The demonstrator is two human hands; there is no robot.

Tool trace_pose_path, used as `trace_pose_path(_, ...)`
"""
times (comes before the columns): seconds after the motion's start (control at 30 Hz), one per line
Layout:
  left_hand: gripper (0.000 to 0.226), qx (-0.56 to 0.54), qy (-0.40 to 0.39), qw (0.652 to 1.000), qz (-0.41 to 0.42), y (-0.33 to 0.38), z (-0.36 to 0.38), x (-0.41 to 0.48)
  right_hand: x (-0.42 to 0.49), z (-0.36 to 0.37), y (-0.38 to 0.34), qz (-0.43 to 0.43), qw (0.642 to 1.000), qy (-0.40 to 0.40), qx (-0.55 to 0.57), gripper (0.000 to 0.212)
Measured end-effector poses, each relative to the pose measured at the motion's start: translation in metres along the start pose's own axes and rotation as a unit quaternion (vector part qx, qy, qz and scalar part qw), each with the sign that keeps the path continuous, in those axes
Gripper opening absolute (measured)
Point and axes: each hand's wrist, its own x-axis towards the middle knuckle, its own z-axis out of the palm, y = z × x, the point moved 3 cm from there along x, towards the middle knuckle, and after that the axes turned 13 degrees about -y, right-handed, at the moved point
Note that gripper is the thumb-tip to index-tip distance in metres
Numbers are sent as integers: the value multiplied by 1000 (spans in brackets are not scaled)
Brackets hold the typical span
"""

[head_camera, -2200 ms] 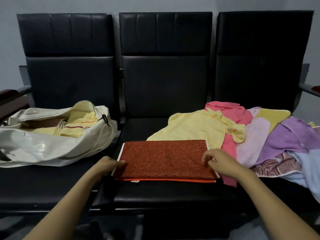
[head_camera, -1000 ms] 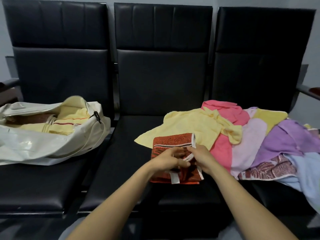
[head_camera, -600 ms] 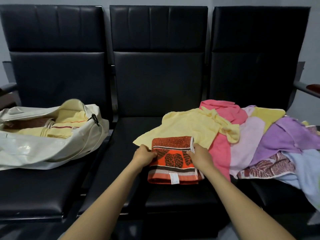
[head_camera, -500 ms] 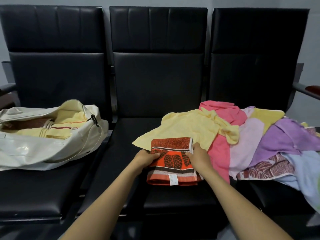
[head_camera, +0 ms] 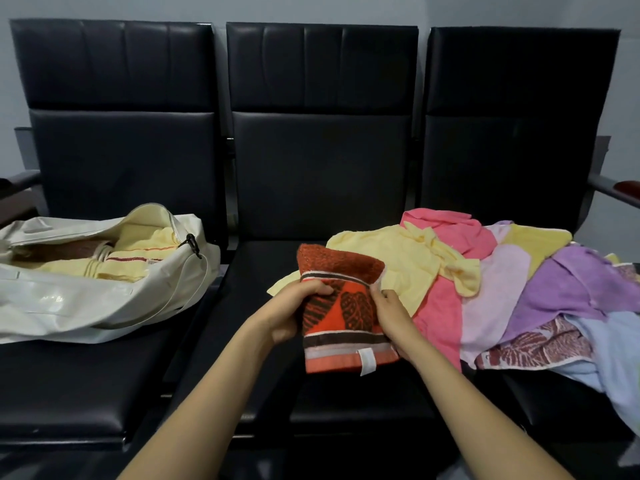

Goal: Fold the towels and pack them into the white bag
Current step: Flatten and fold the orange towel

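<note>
Gripping folded towel [head_camera: 341, 317] right of bag [head_camera: 104, 299]; left hand [head_camera: 294, 315] and right hand [head_camera: 389, 315] fingers curled round it; slack grip may unfold it.

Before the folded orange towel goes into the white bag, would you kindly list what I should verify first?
1. Orange towel folded into a compact packet: ok.
2. Grip on both sides: ok. The left hand holds its left edge and the right hand holds its right edge.
3. White bag unzipped, mouth open: ok.
4. Room left inside the bag: cannot tell. A folded yellow towel already lies in the visible part of the opening.
5. All towels folded: not ok. A loose pile lies on the right seat.
</note>
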Motion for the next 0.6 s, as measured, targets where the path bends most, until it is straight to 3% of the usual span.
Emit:
trace_pose_path(0.03,38,-10,-3,1000,4,2,-3,-5,2,1,2,11,997,-43,71,88)
trace_pose_path(0.07,44,-22,-2,1000,7,4,-7,-9,2,2,2,13,987,-89,136,88)
trace_pose_path(0.17,45,-56,29,998,12,6,-21,-15,-13,4,-10,-12,954,-189,234,45)
trace_pose_path(0.2,42,-60,52,997,12,7,-25,-17,-13,4,-10,-26,953,-196,229,40)
trace_pose_path(0.27,40,-16,113,993,6,6,-37,-19,-13,-1,-9,-36,969,-150,193,51)
trace_pose_path(0.4,60,162,210,963,-54,-3,-57,-25,-17,1,-7,-43,975,-149,159,56)
trace_pose_path(0.5,76,128,194,971,-48,-4,-55,-29,-23,6,-14,-65,967,-156,192,45)
trace_pose_path(0.6,68,40,114,993,11,4,-50,-33,-24,-1,-21,-81,959,-143,232,35)
